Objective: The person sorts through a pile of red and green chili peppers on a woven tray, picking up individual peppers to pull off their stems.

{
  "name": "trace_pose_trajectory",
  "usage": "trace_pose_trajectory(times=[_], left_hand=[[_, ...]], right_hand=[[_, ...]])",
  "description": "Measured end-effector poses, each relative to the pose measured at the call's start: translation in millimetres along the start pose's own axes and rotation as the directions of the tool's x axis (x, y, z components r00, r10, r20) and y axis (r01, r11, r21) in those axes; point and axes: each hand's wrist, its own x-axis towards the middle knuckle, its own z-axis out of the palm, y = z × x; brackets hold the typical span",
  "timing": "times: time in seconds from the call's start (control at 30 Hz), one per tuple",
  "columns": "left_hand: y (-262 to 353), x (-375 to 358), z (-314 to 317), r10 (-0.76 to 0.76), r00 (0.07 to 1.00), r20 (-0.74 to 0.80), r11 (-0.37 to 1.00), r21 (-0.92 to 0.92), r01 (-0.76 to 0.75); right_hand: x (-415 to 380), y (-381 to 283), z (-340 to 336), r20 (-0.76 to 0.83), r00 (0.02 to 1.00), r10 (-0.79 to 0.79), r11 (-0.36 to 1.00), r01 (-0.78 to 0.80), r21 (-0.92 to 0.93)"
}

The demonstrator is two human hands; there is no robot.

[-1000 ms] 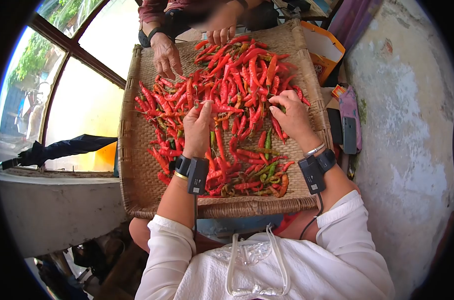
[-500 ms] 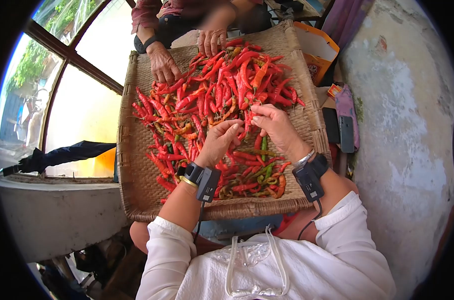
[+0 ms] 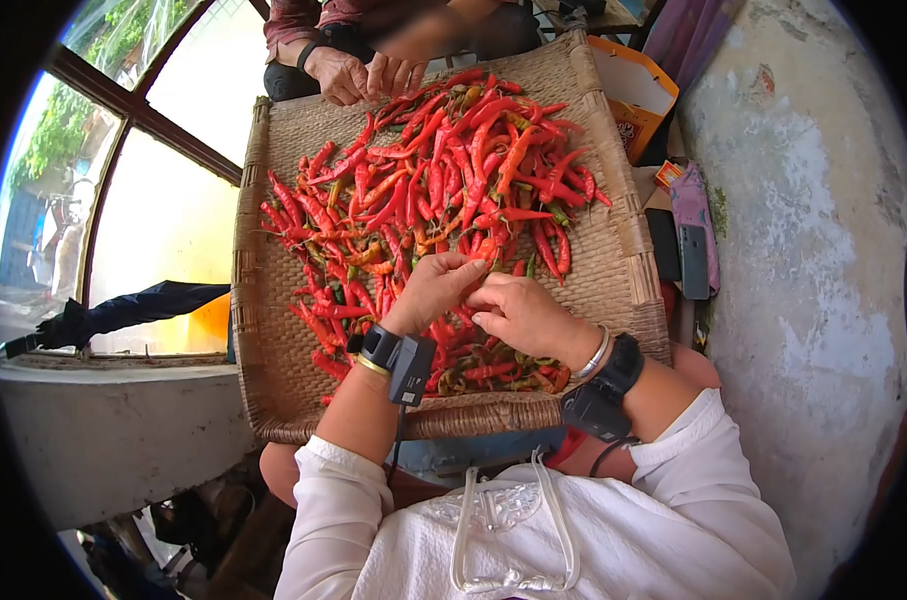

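Observation:
A broad heap of red chili peppers [image 3: 429, 185] lies in a woven bamboo tray [image 3: 614, 130] in front of me. Over its near half, my left hand [image 3: 436, 290] is closed, with a red chili pepper [image 3: 487, 250] showing at its fingertips. My right hand [image 3: 527, 318] is pinched shut right against the left fingers; what lies between its fingertips is hidden. Below my hands is a smaller group of red and darker greenish peppers [image 3: 489, 370], partly covered by the right hand.
Across the tray, another person's two hands [image 3: 359, 75] meet over the far rim. A dark folded umbrella [image 3: 134, 312] rests on the sill at left. An orange-edged box [image 3: 629, 95] and a phone [image 3: 693, 262] are at right, beside the worn wall [image 3: 804, 250].
My right hand has come down and left from the heap to meet my left hand. The other person's hands have drawn together and back toward the far rim.

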Motion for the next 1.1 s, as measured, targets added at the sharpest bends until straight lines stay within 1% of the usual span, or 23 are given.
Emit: trace_pose_trajectory(times=[0.03, 0.1, 0.13, 0.2, 0.27, 0.33, 0.4, 0.5, 0.53, 0.6, 0.63, 0.67, 0.73, 0.8, 0.83, 0.87, 0.9, 0.93, 0.97, 1.0, 1.03, 1.07, 1.1], left_hand=[[6, -3, -2, 0.000, 1.000, 0.000, 1.000, 0.000, 0.000], [20, -10, -9, -0.047, 0.999, -0.022, 0.993, 0.105, 0.049], [21, -10, -16, -0.046, 0.999, -0.022, 0.993, 0.105, 0.048], [22, -12, -30, -0.034, 0.998, 0.061, 0.988, 0.153, 0.025], [26, -18, -38, 0.031, 0.995, 0.099, 0.987, 0.152, -0.046], [23, -20, -46, 0.075, 0.986, 0.148, 0.996, -0.059, -0.066], [20, -21, -52, 0.154, 0.974, 0.167, 0.977, -0.173, -0.125], [21, -21, -66, 0.408, 0.898, 0.164, 0.816, -0.507, -0.278], [21, -20, -67, 0.410, 0.897, 0.164, 0.817, -0.504, -0.281], [25, -20, -65, 0.501, 0.859, -0.104, 0.427, -0.833, -0.351], [22, -13, -69, 0.480, 0.854, -0.201, 0.407, -0.811, -0.420], [17, -9, -69, 0.482, 0.853, -0.199, 0.408, -0.811, -0.420], [11, -5, -63, 0.178, 0.939, -0.295, 0.629, -0.699, -0.339], [6, -3, -52, 0.117, 0.953, -0.279, 0.718, -0.639, -0.275], [5, -2, -46, 0.087, 0.975, -0.203, 0.838, -0.515, -0.182], [4, -1, -40, 0.043, 0.990, -0.132, 0.926, -0.367, -0.089], [1, 1, -32, 0.043, 0.991, -0.130, 0.926, -0.367, -0.089], [-2, 2, -25, 0.044, 0.992, -0.122, 0.971, -0.229, -0.071], [-5, 4, -20, 0.044, 0.992, -0.114, 0.995, -0.086, -0.054], [-7, 4, -17, 0.044, 0.992, -0.114, 0.995, -0.087, -0.054], [-10, 5, -14, 0.017, 0.999, -0.051, 0.997, -0.069, -0.020], [-11, 5, -13, -0.011, 1.000, 0.012, 0.999, -0.050, 0.012], [-6, 1, -9, -0.055, 0.997, 0.046, 0.993, -0.098, 0.059]], right_hand=[[1, -6, -8, 0.000, 1.000, 0.000, 1.000, 0.000, 0.000], [3, -19, -27, 0.167, 0.962, 0.217, 0.965, -0.185, -0.188], [3, -14, -30, 0.167, 0.962, 0.217, 0.965, -0.185, -0.188], [3, 0, -35, -0.223, 0.973, 0.052, 0.903, -0.141, -0.406], [8, 16, -39, -0.263, 0.964, -0.034, 0.859, -0.106, -0.501], [11, 32, -40, -0.296, 0.947, -0.125, 0.803, -0.079, -0.591], [13, 41, -40, -0.163, 0.986, 0.048, 0.820, -0.132, -0.558], [15, 43, -40, -0.156, 0.983, 0.099, 0.779, -0.174, -0.602], [15, 42, -39, -0.158, 0.983, 0.095, 0.779, -0.172, -0.602], [14, 41, -36, -0.222, 0.975, -0.015, 0.759, -0.134, -0.637], [14, 42, -36, -0.225, 0.974, -0.015, 0.759, -0.135, -0.637], [14, 43, -35, -0.195, 0.981, 0.014, 0.761, -0.137, -0.634], [15, 36, -37, -0.167, 0.985, 0.040, 0.763, -0.138, -0.631], [15, 27, -38, -0.097, 0.989, 0.108, 0.773, -0.145, -0.618], [16, 27, -34, -0.098, 0.989, 0.108, 0.773, -0.146, -0.617], [16, 28, -29, -0.147, 0.983, 0.110, 0.854, -0.169, -0.492], [16, 28, -25, -0.195, 0.974, 0.118, 0.916, -0.183, -0.357], [16, 28, -21, -0.195, 0.974, 0.119, 0.916, -0.184, -0.357], [16, 26, -19, -0.255, 0.962, 0.098, 0.967, -0.152, -0.204], [17, 24, -16, -0.316, 0.945, 0.086, 0.993, -0.106, -0.047], [16, 20, -16, -0.285, 0.941, 0.185, 0.981, -0.162, 0.104], [16, 17, -16, -0.282, 0.941, 0.185, 0.981, -0.162, 0.103], [15, 14, -16, -0.235, 0.939, 0.250, 0.951, -0.192, 0.243]])
